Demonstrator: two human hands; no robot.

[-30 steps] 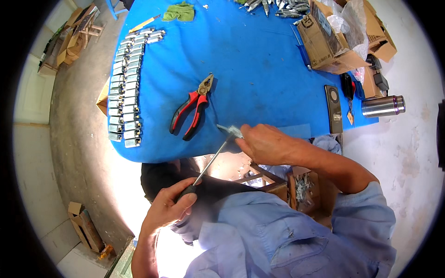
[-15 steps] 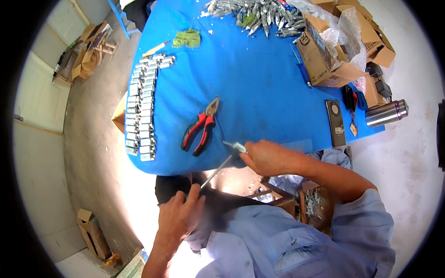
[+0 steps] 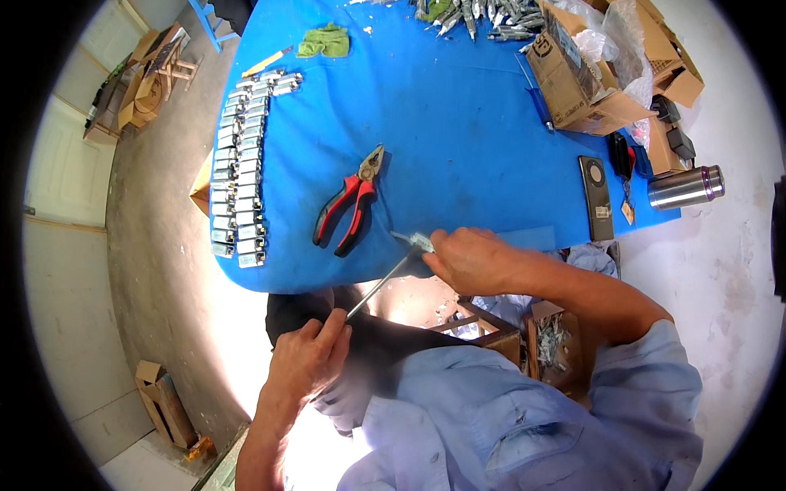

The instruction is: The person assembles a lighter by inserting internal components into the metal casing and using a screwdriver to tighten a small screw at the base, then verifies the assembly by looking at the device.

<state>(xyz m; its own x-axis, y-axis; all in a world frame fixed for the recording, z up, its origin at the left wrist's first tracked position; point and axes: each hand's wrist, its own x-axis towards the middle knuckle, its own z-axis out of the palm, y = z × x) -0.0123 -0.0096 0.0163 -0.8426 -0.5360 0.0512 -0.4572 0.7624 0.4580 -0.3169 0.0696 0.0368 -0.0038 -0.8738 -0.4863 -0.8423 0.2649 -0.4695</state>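
My left hand (image 3: 307, 356) is closed around the hidden handle of a screwdriver; its long metal shaft (image 3: 377, 288) slants up and to the right. The tip reaches a small pale-grey device part (image 3: 422, 242), which my right hand (image 3: 471, 260) pinches just over the near edge of the table. Whether the tip is inside the part or only against it, I cannot tell. Left of the part, pliers (image 3: 352, 200) with red and black handles lie on the blue cloth, jaws pointing away. Small silvery metal pieces (image 3: 237, 168) stand in two long rows along the table's left side.
A green cloth (image 3: 324, 41) and a knife-like tool (image 3: 268, 62) lie at the far left. Grey slender parts (image 3: 483, 15) are piled at the back. On the right are a cardboard box (image 3: 577, 82), a phone (image 3: 596, 196) and a steel flask (image 3: 686, 188). Below, an open box (image 3: 555, 344) holds scraps.
The whole scene has shifted slightly up and left in the view. My hands keep their holds, with the screwdriver still meeting the small part.
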